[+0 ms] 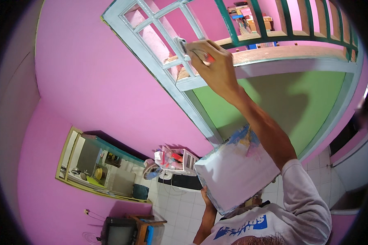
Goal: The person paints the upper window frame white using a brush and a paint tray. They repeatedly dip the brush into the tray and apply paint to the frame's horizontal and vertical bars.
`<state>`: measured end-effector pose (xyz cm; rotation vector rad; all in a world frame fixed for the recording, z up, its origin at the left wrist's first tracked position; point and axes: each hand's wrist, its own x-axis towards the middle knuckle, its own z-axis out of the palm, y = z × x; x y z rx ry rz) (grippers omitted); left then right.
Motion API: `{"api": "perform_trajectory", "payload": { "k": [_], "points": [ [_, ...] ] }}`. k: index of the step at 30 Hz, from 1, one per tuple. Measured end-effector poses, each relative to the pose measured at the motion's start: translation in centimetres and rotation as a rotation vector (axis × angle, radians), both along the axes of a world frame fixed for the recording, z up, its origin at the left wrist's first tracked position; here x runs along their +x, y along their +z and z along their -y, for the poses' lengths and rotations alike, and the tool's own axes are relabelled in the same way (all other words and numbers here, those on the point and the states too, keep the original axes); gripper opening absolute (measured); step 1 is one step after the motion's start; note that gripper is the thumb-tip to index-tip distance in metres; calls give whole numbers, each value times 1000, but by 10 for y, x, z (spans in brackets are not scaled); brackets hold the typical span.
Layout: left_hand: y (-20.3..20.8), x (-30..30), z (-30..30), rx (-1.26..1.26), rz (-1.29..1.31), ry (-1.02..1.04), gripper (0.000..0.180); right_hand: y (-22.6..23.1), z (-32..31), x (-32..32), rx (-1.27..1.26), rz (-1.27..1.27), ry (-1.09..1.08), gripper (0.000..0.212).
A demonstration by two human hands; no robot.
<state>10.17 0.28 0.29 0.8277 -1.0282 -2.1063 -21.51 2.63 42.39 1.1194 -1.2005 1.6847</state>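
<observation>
My right hand (216, 67) is raised and closed around a paintbrush (182, 47); an orange-red part shows between the fingers. The brush's pale bristle end lies against the crossing bars of a pale grey-blue lattice frame (141, 50) with several small panes. Below, at chest height, my left hand (207, 197) grips the edge of a large white box-like paint container (237, 171), tilted, with blue, pink and yellow smears at its far corner. Most of the left hand's fingers are hidden behind the container. My right forearm crosses in front of a green panel (290, 102) under the frame.
Green and wooden slats (288, 18) curve across the top right, with a cluttered shelf (249, 24) beyond. Along the pink wall stand a white basket of items (188, 161), a fan (151, 170) and a television (118, 232). A yellow-framed opening (63, 175) is at left.
</observation>
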Motion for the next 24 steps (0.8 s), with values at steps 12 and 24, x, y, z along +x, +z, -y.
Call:
{"api": "perform_trajectory", "payload": {
  "k": [12,24],
  "points": [
    [29,-2,-6,133,-5,-38,60,-11,-6,23,-67,-21,146,17],
    [37,-2,-2,129,30,-41,66,-5,77,16,95,107,41,21]
  ]
}}
